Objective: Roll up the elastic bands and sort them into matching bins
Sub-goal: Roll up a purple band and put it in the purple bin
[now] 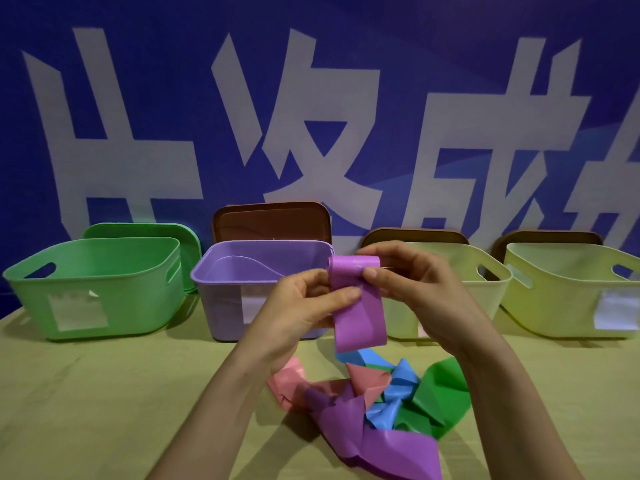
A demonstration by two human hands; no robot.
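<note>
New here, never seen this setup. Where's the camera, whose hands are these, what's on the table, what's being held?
No machine here: a person works with bare hands, and the one picture comes from a wide-angle camera worn on their head, looking forward and down. The left hand and right hand both pinch the upper end of a purple elastic band, which looks partly rolled; the rest hangs down. On the yellowish table lies a tangle: pink band, blue band, green band and more purple, perhaps the same band. At the back stand four open bins: a green bin, a purple bin, a pale yellow bin and another at far right, with lids such as the brown lid leaning behind.
</note>
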